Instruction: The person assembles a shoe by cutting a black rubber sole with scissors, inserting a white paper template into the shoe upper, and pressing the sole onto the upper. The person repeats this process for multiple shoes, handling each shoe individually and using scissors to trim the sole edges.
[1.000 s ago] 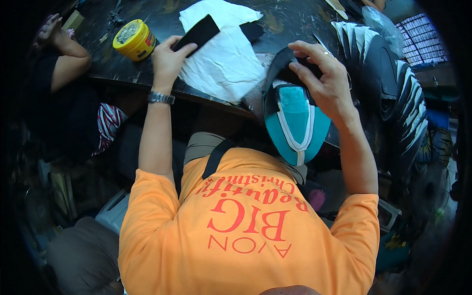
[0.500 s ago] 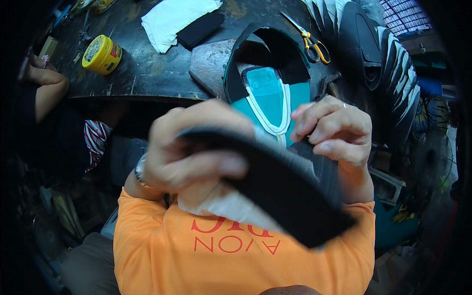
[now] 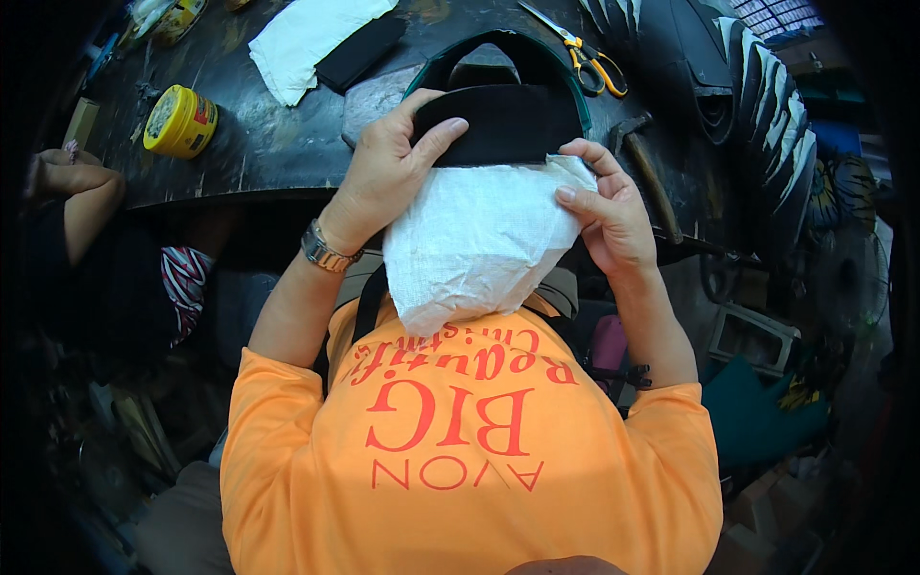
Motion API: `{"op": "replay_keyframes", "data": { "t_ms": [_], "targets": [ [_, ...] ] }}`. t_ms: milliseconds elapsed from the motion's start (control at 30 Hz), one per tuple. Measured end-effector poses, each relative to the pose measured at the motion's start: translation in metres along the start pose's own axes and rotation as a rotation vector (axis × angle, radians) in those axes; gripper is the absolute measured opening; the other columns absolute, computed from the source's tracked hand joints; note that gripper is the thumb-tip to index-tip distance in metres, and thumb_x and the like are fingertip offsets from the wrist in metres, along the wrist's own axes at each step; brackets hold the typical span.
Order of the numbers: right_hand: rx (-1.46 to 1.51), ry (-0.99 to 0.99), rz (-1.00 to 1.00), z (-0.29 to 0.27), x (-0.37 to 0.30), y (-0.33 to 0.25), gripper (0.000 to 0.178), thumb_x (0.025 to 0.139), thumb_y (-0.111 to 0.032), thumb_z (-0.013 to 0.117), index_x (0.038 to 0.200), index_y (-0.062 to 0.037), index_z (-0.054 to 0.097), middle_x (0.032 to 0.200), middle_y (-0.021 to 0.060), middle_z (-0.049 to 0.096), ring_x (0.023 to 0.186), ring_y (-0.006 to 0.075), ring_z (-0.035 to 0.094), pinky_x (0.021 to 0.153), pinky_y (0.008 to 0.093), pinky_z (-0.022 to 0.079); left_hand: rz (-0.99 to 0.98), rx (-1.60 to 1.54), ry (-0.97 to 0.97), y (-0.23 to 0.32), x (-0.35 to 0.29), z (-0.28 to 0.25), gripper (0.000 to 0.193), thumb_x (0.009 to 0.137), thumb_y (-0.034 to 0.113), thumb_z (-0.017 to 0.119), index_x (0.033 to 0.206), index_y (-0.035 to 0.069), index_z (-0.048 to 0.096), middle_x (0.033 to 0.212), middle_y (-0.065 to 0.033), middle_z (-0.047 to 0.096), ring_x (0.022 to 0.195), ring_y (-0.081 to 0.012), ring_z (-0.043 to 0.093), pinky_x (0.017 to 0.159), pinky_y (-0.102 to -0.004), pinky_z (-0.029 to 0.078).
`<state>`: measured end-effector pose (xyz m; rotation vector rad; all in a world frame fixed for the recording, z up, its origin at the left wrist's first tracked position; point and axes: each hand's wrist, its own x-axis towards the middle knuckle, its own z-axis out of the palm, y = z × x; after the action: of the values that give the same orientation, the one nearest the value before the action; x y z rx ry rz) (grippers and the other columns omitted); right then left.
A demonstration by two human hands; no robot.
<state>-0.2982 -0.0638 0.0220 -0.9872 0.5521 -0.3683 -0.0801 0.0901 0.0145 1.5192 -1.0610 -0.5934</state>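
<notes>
A curved black fabric panel (image 3: 491, 126) with a white woven sheet (image 3: 484, 240) hanging from its lower edge is held up in front of my chest. My left hand (image 3: 398, 153) grips the panel's left end, thumb on the black face and fingers behind. At the right end, my right hand (image 3: 604, 201) pinches the upper corner of the white sheet between thumb and fingers. Behind the panel, on the table edge, lies a curved green and black piece (image 3: 582, 101), mostly hidden now by the panel.
Orange-handled scissors (image 3: 586, 65) and a hammer (image 3: 654, 182) lie right of the green piece. A yellow tub (image 3: 180, 123), white cloth (image 3: 305, 46) and black folded piece (image 3: 362, 56) are on the dark table. Black pieces with white flaps (image 3: 762, 125) line the right. Another person's arm (image 3: 91, 196) is at left.
The panel has been raised and turned from a blurred slant near my chest to nearly level at the table edge. The white sheet now hangs spread below it.
</notes>
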Motion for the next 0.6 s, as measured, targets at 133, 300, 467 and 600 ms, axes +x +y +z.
{"op": "replay_keyframes", "data": {
  "t_ms": [133,300,467,600],
  "targets": [
    [0.03,-0.006,0.005,0.003,-0.003,0.007,0.042,0.084,0.001,0.079,0.121,-0.0072,0.061,0.099,0.0046,0.067,0.089,0.0113,0.068,0.079,0.0257,0.057,0.017,-0.027,-0.13,0.005,-0.009,-0.007,0.054,0.09,0.025,0.08,0.134,0.004,0.059,0.098,-0.0131,0.074,0.079,-0.0133,0.069,0.067,-0.0268,0.055],
    [-0.361,0.053,-0.086,-0.003,-0.016,0.024,0.016,0.085,0.0,0.077,0.096,-0.0049,0.067,0.091,0.0022,0.065,0.084,0.0091,0.064,0.074,0.0221,0.051,-0.131,0.289,-0.237,0.013,-0.038,-0.011,0.065,0.086,0.023,0.083,0.14,0.003,0.053,0.085,-0.0159,0.07,0.069,-0.0174,0.068,0.063,-0.0301,0.053],
    [-0.697,0.175,-0.319,0.006,-0.023,0.027,0.01,0.087,0.003,0.07,0.096,-0.0005,0.067,0.089,0.0036,0.066,0.083,0.0104,0.064,0.072,0.0249,0.051,-0.181,0.229,-0.115,0.023,-0.053,-0.011,0.057,0.086,0.012,0.081,0.137,0.004,0.056,0.09,-0.0085,0.073,0.075,-0.0142,0.069,0.07,-0.0257,0.054],
    [-1.011,0.152,-0.572,0.017,-0.016,0.014,0.013,0.087,0.006,0.069,0.098,0.0006,0.069,0.094,0.0072,0.069,0.085,0.0161,0.068,0.077,0.0266,0.053,0.016,0.351,0.031,0.033,-0.051,0.0,0.041,0.085,0.009,0.078,0.124,0.006,0.064,0.089,-0.0088,0.07,0.077,-0.0212,0.072,0.07,-0.0289,0.055]
  ]
}}
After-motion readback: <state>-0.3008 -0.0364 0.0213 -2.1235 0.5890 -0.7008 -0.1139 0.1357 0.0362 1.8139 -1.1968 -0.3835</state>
